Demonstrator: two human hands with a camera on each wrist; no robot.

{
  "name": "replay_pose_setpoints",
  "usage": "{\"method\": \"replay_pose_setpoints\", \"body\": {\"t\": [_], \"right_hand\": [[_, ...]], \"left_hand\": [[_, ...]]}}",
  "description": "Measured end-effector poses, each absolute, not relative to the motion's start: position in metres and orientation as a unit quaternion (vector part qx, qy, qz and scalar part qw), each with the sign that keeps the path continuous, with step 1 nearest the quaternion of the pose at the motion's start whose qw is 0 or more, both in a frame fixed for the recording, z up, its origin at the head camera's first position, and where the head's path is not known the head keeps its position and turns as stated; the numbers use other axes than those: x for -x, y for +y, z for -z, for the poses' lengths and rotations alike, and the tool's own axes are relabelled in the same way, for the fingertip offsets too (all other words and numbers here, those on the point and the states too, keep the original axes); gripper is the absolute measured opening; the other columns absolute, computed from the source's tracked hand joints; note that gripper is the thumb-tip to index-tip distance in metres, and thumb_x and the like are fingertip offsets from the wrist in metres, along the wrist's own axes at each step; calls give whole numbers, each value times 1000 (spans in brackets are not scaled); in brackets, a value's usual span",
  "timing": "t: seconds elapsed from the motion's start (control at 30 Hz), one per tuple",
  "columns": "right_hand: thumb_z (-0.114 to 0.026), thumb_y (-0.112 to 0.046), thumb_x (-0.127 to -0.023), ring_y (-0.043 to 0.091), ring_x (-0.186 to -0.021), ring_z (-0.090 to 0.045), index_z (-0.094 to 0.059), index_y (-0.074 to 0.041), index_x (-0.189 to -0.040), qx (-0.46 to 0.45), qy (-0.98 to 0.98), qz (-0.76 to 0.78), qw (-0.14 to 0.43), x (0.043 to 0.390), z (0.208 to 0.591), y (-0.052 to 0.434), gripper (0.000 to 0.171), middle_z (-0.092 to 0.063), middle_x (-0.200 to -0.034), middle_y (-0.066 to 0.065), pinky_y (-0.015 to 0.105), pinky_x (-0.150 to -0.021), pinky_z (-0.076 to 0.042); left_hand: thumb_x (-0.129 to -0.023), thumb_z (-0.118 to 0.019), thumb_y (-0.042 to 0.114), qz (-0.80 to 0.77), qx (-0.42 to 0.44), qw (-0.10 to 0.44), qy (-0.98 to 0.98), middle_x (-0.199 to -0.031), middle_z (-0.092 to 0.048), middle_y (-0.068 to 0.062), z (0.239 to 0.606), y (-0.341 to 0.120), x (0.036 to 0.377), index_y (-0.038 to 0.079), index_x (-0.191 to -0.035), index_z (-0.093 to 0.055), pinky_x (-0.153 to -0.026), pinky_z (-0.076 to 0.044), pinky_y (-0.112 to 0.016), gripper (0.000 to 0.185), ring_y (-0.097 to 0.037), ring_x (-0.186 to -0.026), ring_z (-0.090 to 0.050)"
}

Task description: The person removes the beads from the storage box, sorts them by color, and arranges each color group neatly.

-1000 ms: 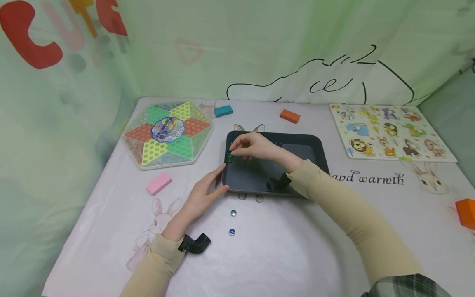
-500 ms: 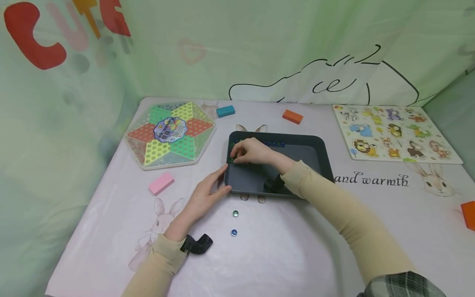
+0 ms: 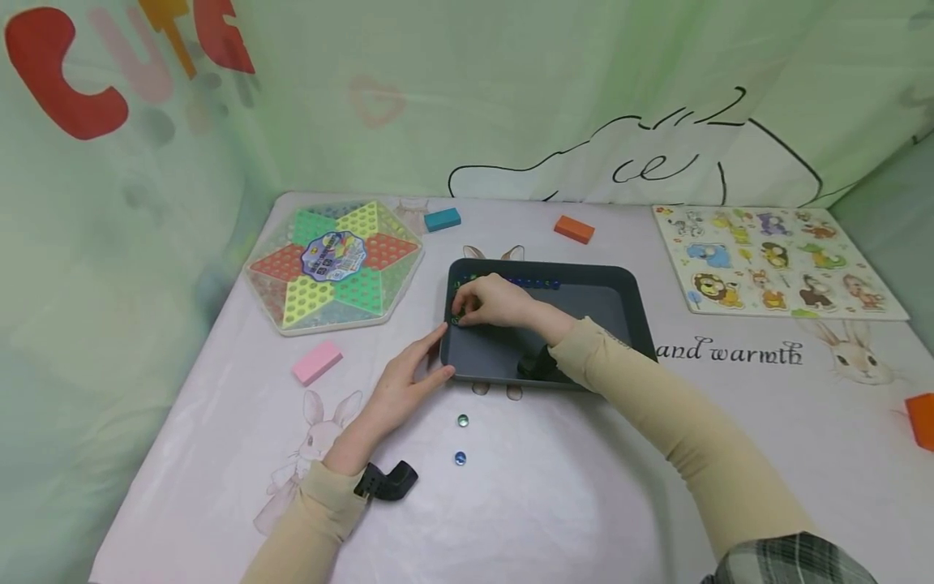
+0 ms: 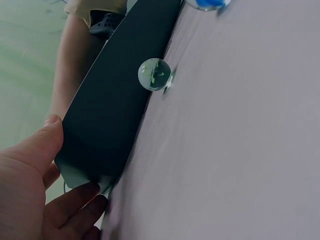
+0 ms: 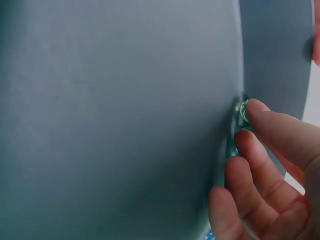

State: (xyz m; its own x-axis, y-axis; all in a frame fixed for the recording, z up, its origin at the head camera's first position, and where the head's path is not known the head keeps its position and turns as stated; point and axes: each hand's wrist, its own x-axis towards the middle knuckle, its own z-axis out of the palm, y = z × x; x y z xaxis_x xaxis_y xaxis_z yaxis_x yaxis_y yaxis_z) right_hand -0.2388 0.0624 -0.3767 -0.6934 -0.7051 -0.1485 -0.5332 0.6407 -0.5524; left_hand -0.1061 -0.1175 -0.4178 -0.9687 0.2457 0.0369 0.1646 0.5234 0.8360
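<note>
While bracing a dark-grey rectangular tray [image 3: 594, 312] with spread left hand [image 3: 394, 389], pinching round green glass marble [image 5: 243, 110] at thumb tip [image 5: 256, 106] of nearer right hand [image 3: 499, 300].

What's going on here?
A person's right hand touches a small green glass marble by the left wall inside a dark grey rectangular tray. The left hand rests against the tray's near left corner. Dark blue glass marbles line part of its far side. A greenish clear glass marble and a blue glass marble lie outside, in front.
</note>
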Motion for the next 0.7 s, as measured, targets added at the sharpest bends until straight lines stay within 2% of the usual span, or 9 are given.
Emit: {"method": "replay_pose_setpoints", "body": {"t": [0.27, 0.43, 0.7], "right_hand": [[-71, -19, -82, 12, -68, -57, -69, -11, -95, 342, 883, 275, 167, 232, 360, 76, 16, -64, -78, 1, 27, -65, -48], [-71, -20, -82, 14, -67, -57, -69, -11, -94, 342, 883, 284, 147, 223, 347, 86, 14, -63, -78, 2, 26, -63, -48], [-71, -18, -82, 14, -64, -54, -68, -12, -93, 351, 865, 324, 153, 199, 333, 96, 13, -62, -78, 0, 26, -60, -47]], "left_hand": [[-91, -58, 33, -476, -119, 43, 870, -147, -37, -2, 419, -118, 106, 26, -145, -32, -112, -28, -41, 60, -21, -136, -33], [-91, -58, 32, -473, -123, 33, 872, -147, -37, -3, 418, -118, 105, 24, -144, -33, -111, -28, -42, 60, -23, -135, -33], [-91, -58, 32, -474, -121, 42, 871, -147, -36, -2, 419, -118, 106, 25, -145, -32, -112, -27, -42, 61, -22, -136, -32]]}}
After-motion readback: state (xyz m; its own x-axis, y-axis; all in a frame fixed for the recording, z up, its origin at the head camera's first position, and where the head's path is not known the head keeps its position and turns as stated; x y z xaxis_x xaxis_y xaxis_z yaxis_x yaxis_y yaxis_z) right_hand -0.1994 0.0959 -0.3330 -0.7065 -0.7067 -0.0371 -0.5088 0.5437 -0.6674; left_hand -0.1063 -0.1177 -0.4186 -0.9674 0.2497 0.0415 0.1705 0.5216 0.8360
